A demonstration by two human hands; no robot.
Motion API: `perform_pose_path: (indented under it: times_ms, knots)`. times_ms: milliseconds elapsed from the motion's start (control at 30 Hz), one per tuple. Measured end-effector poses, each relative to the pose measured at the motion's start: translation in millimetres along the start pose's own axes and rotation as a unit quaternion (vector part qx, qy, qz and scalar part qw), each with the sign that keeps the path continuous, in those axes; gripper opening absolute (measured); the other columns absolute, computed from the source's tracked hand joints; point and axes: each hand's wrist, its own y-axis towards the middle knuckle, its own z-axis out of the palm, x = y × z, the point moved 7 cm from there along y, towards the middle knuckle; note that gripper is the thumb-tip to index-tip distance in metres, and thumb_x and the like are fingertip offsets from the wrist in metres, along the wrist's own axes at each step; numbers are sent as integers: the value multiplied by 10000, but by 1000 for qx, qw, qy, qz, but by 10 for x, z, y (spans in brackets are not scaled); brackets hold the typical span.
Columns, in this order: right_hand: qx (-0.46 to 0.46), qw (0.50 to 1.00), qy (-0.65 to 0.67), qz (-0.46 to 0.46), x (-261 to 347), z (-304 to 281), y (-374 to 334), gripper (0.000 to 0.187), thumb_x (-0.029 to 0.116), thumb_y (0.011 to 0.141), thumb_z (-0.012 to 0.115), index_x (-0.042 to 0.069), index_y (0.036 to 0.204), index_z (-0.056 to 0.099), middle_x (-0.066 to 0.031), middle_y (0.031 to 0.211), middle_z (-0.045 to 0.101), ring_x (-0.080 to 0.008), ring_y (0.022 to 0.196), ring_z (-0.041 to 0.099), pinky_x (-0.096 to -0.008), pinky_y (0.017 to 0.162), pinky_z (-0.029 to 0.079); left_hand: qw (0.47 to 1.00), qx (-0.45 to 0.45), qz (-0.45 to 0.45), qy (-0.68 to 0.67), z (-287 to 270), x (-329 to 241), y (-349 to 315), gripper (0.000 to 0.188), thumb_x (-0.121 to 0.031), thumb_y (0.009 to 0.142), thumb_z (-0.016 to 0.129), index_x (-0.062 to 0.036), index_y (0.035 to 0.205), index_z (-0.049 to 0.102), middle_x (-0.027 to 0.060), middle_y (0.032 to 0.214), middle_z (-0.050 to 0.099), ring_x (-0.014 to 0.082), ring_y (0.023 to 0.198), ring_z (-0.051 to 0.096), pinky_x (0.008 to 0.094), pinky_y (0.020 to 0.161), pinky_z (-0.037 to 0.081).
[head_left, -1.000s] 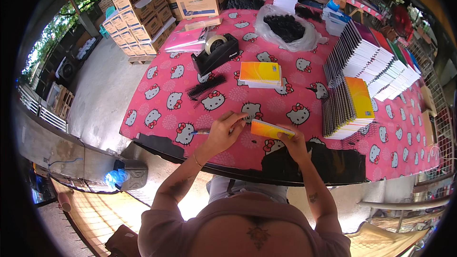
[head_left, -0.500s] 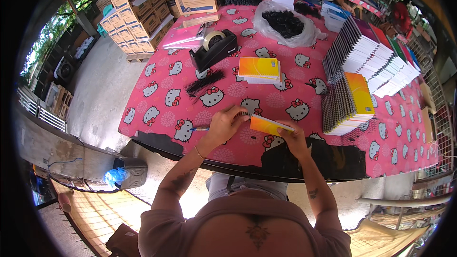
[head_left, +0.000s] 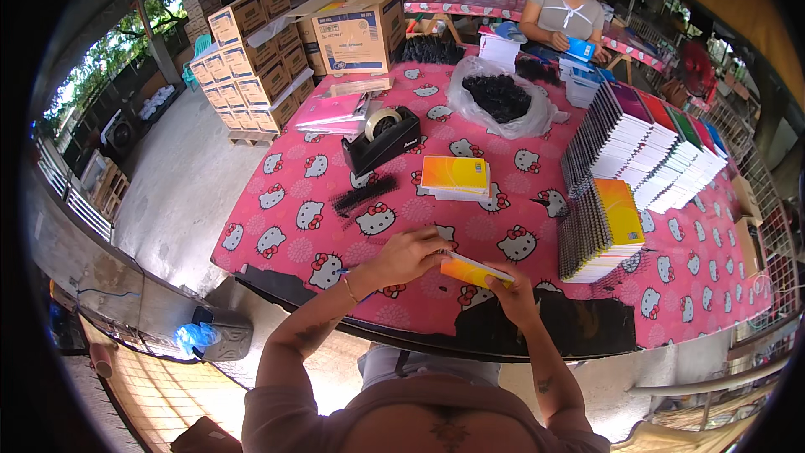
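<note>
My right hand (head_left: 515,295) grips the right end of a small yellow-orange notebook (head_left: 470,272) above the table's near edge. The notebook is tilted, its white page edges facing up. At its left end my left hand (head_left: 411,255) has its fingers pinched together; what lies between them is hidden. A pen (head_left: 342,272) lies partly under my left wrist. Beyond my hands are a short stack of yellow notebooks (head_left: 454,174) and several loose black spiral coils (head_left: 366,196).
A black tape dispenser (head_left: 382,141) and a plastic bag of black coils (head_left: 501,102) stand farther back. Tall rows of spiral notebooks (head_left: 600,231) fill the right side. Cartons (head_left: 356,38) sit at the back left. A co-worker (head_left: 563,17) handles a blue booklet across the table.
The view has tilted up, showing more of the co-worker and the back tables. The notebook's cover has turned more away from view. My left fingers have shifted over its left end.
</note>
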Motion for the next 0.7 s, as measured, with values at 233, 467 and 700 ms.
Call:
perform_pose_path:
  times_ms: [233,467,700]
  knots:
    - [-16,1000,-23,1,-10,-3,-31,300,141,984,650,11,1255,648,-53,1067,705,-92,924,619,-256,821,504,999,5,-6,-43,93,49,-44,250,-174,888,725,-123,1127,672,92,1022,614,307,838,672,399,681,546]
    - [-119,992,-30,-37,224,-6,-86,268,120,972,647,-5,1208,673,-96,1033,719,-107,928,647,-276,826,514,965,-86,-17,248,-113,-445,108,612,-381,920,654,-64,1419,494,187,1428,485,366,1321,479,585,1086,357]
    - [-137,972,-154,-112,552,37,-150,251,121,976,644,-31,1171,682,-125,1031,736,-156,912,684,-289,821,526,980,-67,-21,187,58,-420,-54,490,-351,934,642,-73,1328,551,160,1295,583,329,1225,549,604,1167,216]
